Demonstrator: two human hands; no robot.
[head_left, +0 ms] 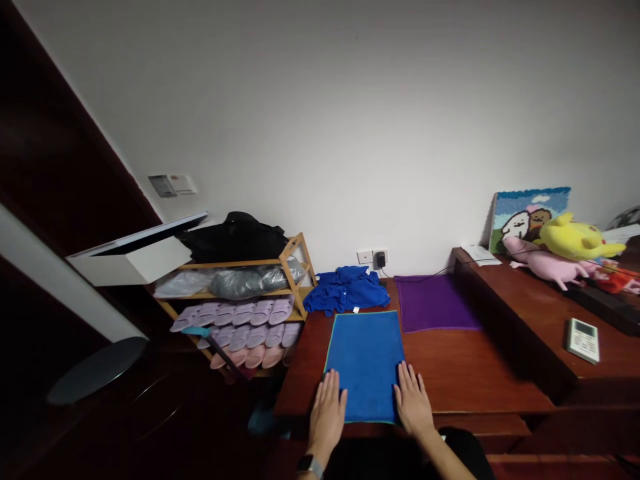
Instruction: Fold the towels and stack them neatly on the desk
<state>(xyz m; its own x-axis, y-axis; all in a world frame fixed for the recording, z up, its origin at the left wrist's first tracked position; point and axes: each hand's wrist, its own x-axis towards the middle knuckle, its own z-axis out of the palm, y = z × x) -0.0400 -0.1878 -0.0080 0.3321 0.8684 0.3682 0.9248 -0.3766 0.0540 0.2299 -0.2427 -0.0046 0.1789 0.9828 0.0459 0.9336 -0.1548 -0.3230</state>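
Observation:
A blue cloth (367, 357) with a greenish edge lies spread flat on the reddish-brown wooden desk (455, 373). Its lower edge reaches the desk's front. My left hand (327, 410) rests open and flat on the cloth's left side, near the front corner. On the opposite side, my right hand (414, 400) lies open along the right edge, fingers stretched away from me. Behind the spread cloth sits a crumpled pile of darker blue cloths (347, 290) with small white tags. A purple cloth (435, 303) is laid flat at the back right.
Left of the desk stands a wooden rack (295, 267) with several slippers (245, 312) and a black bag (235, 239) on top. A raised ledge on the right holds plush toys (575, 237) and a white remote (583, 340). A plugged-in black adapter (381, 260) trails a cable.

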